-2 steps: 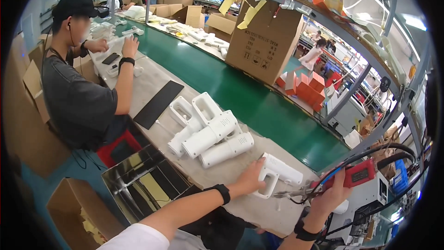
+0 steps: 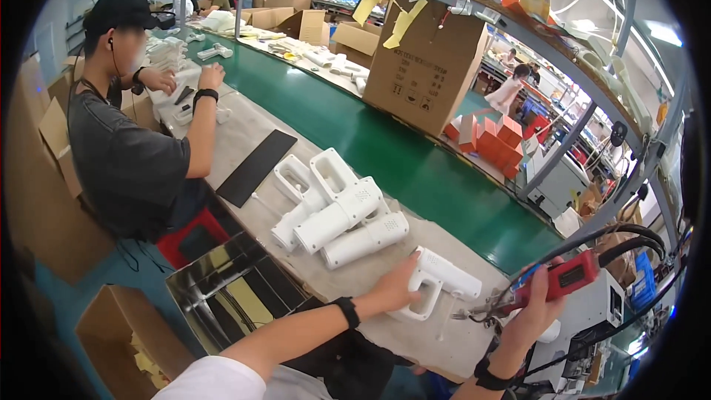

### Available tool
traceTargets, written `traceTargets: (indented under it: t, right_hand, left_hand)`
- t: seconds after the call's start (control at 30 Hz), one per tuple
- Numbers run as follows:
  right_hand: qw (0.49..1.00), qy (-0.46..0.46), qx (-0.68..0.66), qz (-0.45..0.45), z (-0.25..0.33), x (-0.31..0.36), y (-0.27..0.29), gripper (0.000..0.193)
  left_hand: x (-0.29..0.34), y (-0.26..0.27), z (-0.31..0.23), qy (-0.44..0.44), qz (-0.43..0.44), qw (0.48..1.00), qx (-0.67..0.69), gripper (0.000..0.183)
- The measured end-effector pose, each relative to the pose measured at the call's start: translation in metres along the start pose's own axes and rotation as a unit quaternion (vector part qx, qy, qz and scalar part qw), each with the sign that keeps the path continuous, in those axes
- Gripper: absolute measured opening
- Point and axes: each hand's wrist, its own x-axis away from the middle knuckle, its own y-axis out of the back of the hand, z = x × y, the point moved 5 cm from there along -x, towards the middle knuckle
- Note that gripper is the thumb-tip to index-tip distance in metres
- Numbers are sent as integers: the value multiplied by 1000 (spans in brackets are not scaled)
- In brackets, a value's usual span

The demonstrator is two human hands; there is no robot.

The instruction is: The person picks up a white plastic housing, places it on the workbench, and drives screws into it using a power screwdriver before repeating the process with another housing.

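My left hand [image 2: 398,287] is closed on the looped handle of a white gun-shaped plastic housing [image 2: 453,277], which lies on the covered bench. In my right hand [image 2: 532,311] is a red handheld tool [image 2: 572,274] with a metal tip [image 2: 474,313] and thick black cables. The tip sits just right of the handle loop, apart from it. A thin white stick-like part [image 2: 442,330] shows below the housing. Left of my left hand, several similar white housings [image 2: 337,215] lie in an overlapping pile.
A black flat strip [image 2: 257,168] lies beyond the pile. The green conveyor belt [image 2: 444,196] runs along the bench, with a large carton [image 2: 422,67] at its far side. On the left, a co-worker [image 2: 129,133] handles parts. An open carton [image 2: 133,341] stands lower left.
My left hand and the housing have shifted slightly left. The tool's tip has drawn away from the handle loop. The co-worker's hands have moved, and the dark piece near them has tilted.
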Motion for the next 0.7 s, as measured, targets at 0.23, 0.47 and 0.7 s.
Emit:
traceTargets:
  t: [0.23, 0.47, 0.7]
  right_hand:
    - [987, 75, 137, -22, -69, 118, 94, 56]
    - [883, -368, -113, 270, -86, 183, 77, 54]
    - [858, -443, -193, 174, -72, 200, 139, 73]
  left_hand:
    - [90, 109, -25, 149, 73, 980, 111, 87]
    - [109, 134, -40, -4, 167, 979, 114, 77]
    - [104, 145, -74, -89, 201, 974, 55, 101]
